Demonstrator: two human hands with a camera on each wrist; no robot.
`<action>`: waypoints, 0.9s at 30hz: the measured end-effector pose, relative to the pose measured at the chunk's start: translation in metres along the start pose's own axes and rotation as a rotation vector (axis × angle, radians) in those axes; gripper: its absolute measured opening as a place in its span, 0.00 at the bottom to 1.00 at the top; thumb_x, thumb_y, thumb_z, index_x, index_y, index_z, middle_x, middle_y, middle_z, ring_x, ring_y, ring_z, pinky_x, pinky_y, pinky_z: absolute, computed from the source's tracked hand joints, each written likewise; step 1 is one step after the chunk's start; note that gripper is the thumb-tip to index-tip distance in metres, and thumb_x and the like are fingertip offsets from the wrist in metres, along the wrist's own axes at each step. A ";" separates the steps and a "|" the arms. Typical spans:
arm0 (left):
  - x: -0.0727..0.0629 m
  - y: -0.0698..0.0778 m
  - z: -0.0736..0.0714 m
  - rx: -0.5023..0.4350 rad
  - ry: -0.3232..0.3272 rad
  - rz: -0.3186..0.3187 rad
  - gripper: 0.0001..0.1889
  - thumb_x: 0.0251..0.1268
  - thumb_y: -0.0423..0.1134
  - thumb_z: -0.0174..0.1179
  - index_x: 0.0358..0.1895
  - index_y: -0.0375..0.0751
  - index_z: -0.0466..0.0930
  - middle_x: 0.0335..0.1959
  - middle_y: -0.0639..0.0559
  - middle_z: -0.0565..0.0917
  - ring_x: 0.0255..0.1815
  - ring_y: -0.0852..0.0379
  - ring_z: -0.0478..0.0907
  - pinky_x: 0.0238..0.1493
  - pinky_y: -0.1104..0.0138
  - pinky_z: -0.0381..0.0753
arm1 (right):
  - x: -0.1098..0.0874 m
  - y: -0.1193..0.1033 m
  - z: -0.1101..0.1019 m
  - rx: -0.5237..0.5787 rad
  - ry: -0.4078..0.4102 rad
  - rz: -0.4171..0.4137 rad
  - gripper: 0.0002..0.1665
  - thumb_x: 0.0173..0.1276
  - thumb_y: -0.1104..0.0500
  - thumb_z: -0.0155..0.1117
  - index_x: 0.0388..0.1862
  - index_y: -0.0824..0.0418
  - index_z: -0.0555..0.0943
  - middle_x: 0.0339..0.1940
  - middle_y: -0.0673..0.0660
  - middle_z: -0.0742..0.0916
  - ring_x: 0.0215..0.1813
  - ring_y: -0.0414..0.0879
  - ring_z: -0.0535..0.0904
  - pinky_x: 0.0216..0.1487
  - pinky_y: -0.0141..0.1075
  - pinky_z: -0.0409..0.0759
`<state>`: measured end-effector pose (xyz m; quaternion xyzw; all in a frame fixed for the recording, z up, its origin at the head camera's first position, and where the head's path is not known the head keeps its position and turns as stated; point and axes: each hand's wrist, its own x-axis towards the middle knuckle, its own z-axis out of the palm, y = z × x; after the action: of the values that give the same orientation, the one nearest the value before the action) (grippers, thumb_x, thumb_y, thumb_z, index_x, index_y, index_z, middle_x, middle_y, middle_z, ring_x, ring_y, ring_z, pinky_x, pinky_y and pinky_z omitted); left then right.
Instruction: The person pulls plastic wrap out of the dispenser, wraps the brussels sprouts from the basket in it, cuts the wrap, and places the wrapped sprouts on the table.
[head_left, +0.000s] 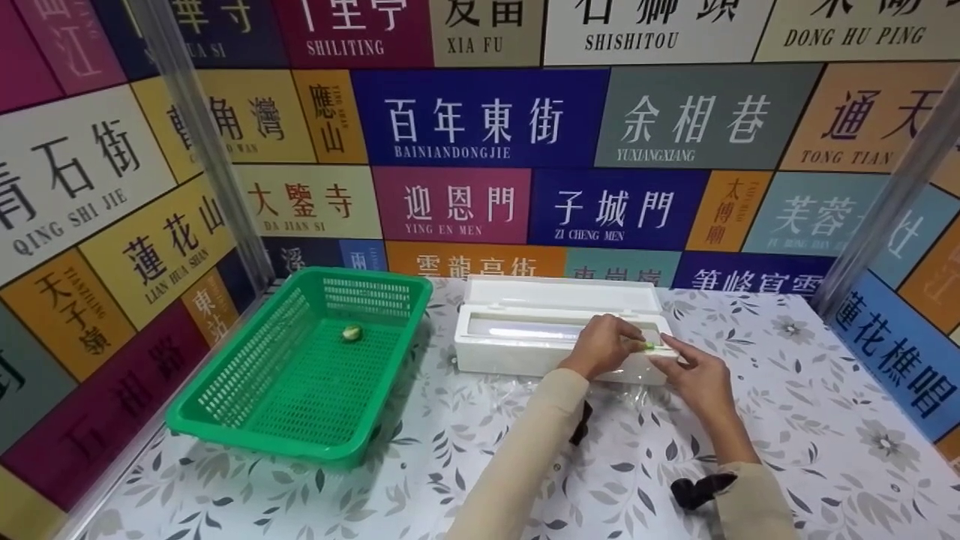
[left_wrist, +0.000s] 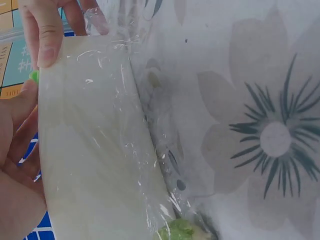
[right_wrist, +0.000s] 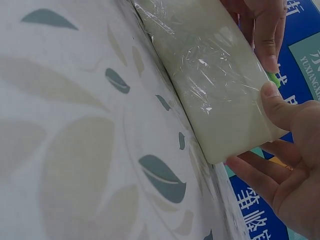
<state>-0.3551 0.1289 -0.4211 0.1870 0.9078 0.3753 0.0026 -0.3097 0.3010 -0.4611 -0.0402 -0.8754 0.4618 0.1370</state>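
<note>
A white cling film dispenser box (head_left: 495,356) stands on the table with its lid (head_left: 562,292) raised behind. Clear film (left_wrist: 112,125) covers its front and trails down onto the tabletop. At the box's upper edge, near its right end, sits a small bright green slider cutter (right_wrist: 274,79), which my left hand (head_left: 604,346) pinches at the fingertips. My right hand (head_left: 694,371) grips the right end, its thumb on the front edge beside the slider and its fingers by the end wall. In the left wrist view a green leafy piece (left_wrist: 177,230) shows under the film's lower edge.
To the left lies a green plastic basket (head_left: 360,442) with perforated sides, holding one small round green and whitish item (head_left: 351,333). A leaf-patterned cloth (head_left: 810,450) covers the table. Panels with printed characters (head_left: 480,120) rise behind, with clear posts (head_left: 892,202) at the corners.
</note>
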 end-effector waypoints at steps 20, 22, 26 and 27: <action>-0.010 -0.023 -0.021 0.195 0.045 0.128 0.09 0.68 0.47 0.65 0.46 0.56 0.90 0.53 0.63 0.88 0.59 0.66 0.81 0.66 0.76 0.73 | -0.001 0.002 0.001 -0.038 0.013 -0.014 0.31 0.66 0.46 0.71 0.66 0.54 0.78 0.65 0.64 0.80 0.57 0.55 0.84 0.37 0.15 0.77; -0.012 -0.024 -0.023 0.204 0.057 0.135 0.09 0.68 0.47 0.64 0.46 0.56 0.90 0.53 0.63 0.88 0.59 0.66 0.81 0.67 0.75 0.73 | 0.000 0.002 0.001 -0.035 0.015 -0.013 0.31 0.66 0.46 0.71 0.66 0.53 0.78 0.66 0.63 0.80 0.57 0.56 0.84 0.37 0.15 0.76; -0.013 -0.025 -0.023 0.221 0.071 0.143 0.09 0.68 0.47 0.64 0.46 0.56 0.90 0.53 0.63 0.88 0.59 0.66 0.81 0.67 0.74 0.74 | 0.000 0.002 0.001 -0.034 0.020 -0.012 0.31 0.66 0.46 0.71 0.66 0.53 0.78 0.66 0.63 0.80 0.58 0.56 0.84 0.38 0.14 0.76; -0.013 -0.025 -0.023 0.226 0.073 0.144 0.09 0.68 0.47 0.64 0.46 0.56 0.90 0.53 0.64 0.88 0.59 0.66 0.81 0.67 0.73 0.74 | 0.000 0.003 0.001 -0.033 0.020 -0.013 0.31 0.66 0.47 0.71 0.66 0.53 0.78 0.66 0.63 0.80 0.58 0.57 0.84 0.38 0.14 0.76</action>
<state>-0.3551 0.0927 -0.4232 0.2371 0.9280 0.2764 -0.0783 -0.3101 0.3016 -0.4638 -0.0416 -0.8819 0.4457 0.1481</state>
